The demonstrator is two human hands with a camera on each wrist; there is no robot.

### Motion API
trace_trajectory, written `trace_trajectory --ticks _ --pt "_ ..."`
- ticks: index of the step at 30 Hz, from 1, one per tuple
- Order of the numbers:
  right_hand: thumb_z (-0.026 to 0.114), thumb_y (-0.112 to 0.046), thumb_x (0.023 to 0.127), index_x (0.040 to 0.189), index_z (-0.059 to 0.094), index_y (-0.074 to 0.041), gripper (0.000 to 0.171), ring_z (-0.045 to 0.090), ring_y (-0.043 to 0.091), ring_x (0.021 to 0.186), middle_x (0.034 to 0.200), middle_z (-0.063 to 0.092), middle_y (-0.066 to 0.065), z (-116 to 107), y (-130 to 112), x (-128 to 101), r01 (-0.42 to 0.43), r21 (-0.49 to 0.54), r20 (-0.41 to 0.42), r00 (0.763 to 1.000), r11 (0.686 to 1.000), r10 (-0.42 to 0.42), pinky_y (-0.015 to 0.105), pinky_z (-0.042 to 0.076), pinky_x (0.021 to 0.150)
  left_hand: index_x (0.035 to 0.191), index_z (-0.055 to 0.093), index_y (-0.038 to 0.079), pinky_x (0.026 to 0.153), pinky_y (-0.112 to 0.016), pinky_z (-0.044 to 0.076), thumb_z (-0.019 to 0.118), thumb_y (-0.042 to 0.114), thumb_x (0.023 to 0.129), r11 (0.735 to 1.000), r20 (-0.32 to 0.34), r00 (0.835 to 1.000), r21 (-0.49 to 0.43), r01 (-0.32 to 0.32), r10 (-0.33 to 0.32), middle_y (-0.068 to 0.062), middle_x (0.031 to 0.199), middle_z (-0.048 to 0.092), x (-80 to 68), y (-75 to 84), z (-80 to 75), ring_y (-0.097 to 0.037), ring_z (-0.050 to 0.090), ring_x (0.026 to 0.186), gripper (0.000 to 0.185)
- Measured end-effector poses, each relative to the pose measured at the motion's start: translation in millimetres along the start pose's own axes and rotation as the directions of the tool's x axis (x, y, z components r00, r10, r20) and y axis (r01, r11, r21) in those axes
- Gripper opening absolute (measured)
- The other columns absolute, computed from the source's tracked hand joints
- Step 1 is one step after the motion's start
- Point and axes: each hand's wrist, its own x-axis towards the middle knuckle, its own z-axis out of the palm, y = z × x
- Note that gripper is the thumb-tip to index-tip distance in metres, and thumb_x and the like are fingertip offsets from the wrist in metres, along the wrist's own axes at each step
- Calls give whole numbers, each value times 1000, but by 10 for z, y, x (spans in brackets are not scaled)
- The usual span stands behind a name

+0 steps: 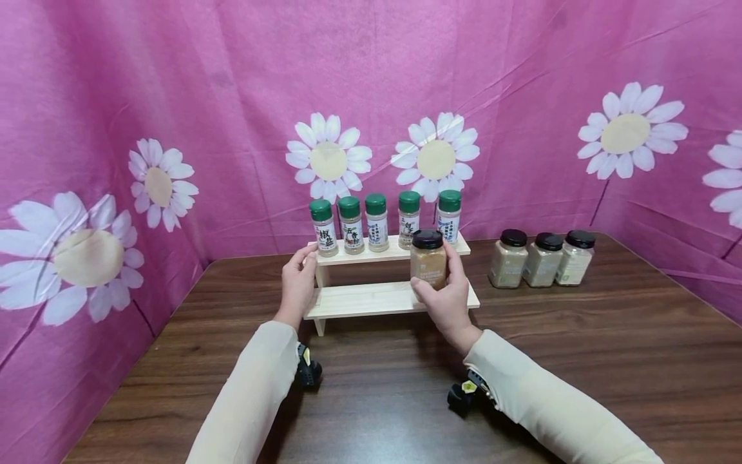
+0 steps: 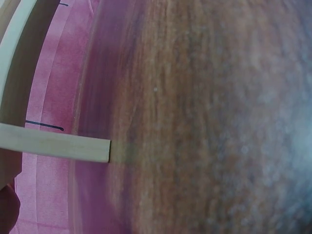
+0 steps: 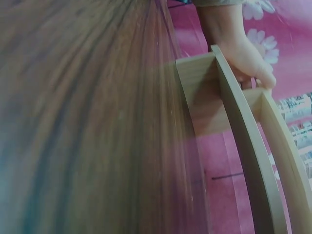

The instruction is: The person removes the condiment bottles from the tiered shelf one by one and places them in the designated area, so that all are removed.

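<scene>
My right hand (image 1: 449,303) grips a square spice jar (image 1: 428,259) with a black lid and tan powder inside, thumb on its near side. The jar is upright, in front of the upper shelf's right part and over the lower shelf. My left hand (image 1: 298,283) holds the left end of the upper shelf of a two-tier wooden rack (image 1: 365,299); the right wrist view shows that hand (image 3: 243,56) with its thumb at the board's end. Several green-capped shaker bottles (image 1: 377,229) stand in a row along the upper shelf. In the left wrist view, a fingertip (image 2: 7,209) appears beside the rack's wood (image 2: 58,144).
Three more black-lidded jars (image 1: 542,263) stand together on the brown wooden table (image 1: 371,399), right of the rack. Behind the table's back edge hangs a pink cloth (image 1: 232,96) with white flowers. Both wrists wear small black cameras (image 1: 462,398) close above the tabletop.
</scene>
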Motion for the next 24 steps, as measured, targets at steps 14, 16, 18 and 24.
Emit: trace_trajectory --ticks 14,16,18,24 --pt "62 12 67 137 40 -5 75 50 8 96 113 53 -3 -387 24 82 -60 -2 -54 997 998 60 17 41 82 119 62 6 85 -28 38 48 14 93 1000 19 1000 12 5 -5 -7 133 53 10 15 -5 -15 45 106 30" --pt "62 13 67 136 41 -4 75 51 8 95 111 53 -7 -444 35 92 -60 -2 -66 996 998 60 17 42 80 119 62 6 88 -29 38 48 14 93 1000 21 1000 16 4 -5 -8 133 53 8 23 -6 -15 45 109 30" --pt "62 13 66 135 41 -4 74 51 8 94 109 53 -9 -502 51 103 -50 -19 -79 996 999 48 16 43 78 119 62 6 90 -31 38 48 14 93 1000 19 1000 18 5 -5 -8 132 53 4 24 -9 -16 46 109 30" --pt "61 13 66 134 42 -2 73 51 6 93 106 54 -11 -648 78 137 -42 -60 -112 993 997 35 15 43 77 119 62 7 90 -31 38 48 14 94 1000 19 1000 20 14 -14 -7 133 53 -7 17 -15 -16 45 110 30"
